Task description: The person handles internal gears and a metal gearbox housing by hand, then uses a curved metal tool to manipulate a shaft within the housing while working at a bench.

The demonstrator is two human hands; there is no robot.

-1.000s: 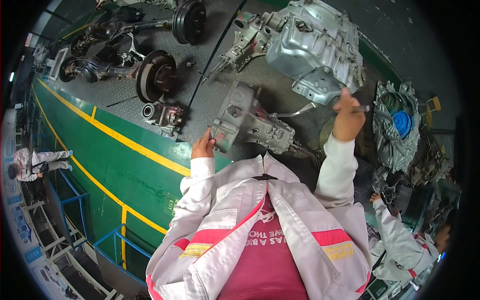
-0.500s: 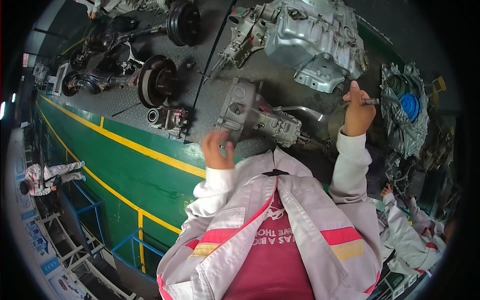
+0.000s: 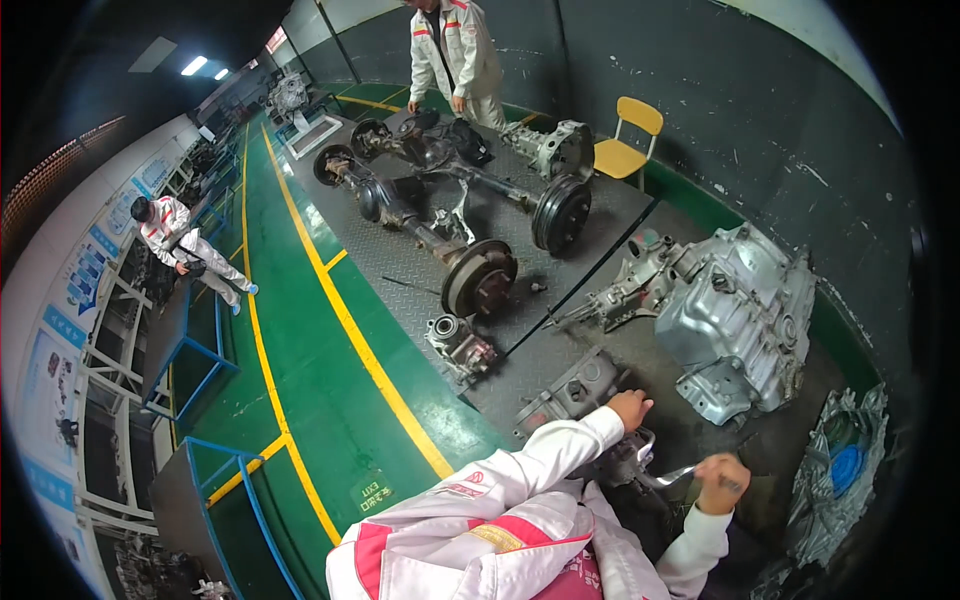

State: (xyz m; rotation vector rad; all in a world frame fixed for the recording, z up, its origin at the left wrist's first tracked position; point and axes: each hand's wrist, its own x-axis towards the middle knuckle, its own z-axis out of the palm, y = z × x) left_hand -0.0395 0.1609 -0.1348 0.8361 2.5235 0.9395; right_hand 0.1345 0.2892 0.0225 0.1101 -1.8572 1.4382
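Note:
My left hand (image 3: 629,408) is over the small grey gearbox housing (image 3: 575,390) close in front of me. Its fingers are bent together, and whatever they hold, if anything, is hidden. To the right, my right hand (image 3: 722,482) is closed, with its fingers curled downward. A bright metal lever (image 3: 672,479) runs from the gearbox toward those fingers; I cannot tell whether they grip it. My sleeve and jacket hide part of the housing. Beyond my hands lies a large silver transmission (image 3: 735,315).
Two axles with a brake drum (image 3: 562,213) and a brake disc (image 3: 480,280) lie farther along the metal-plated table (image 3: 400,270). A small pump-like part (image 3: 462,347) sits at its edge. An open casing (image 3: 838,470) with a blue disc is at right. Another person (image 3: 455,55) stands behind; a yellow chair (image 3: 628,140) is nearby.
My view has swung up and left, showing more table and wall. My left hand has moved right over the gearbox. My right hand has come down beside the lever; the short metal cylinder it held no longer shows.

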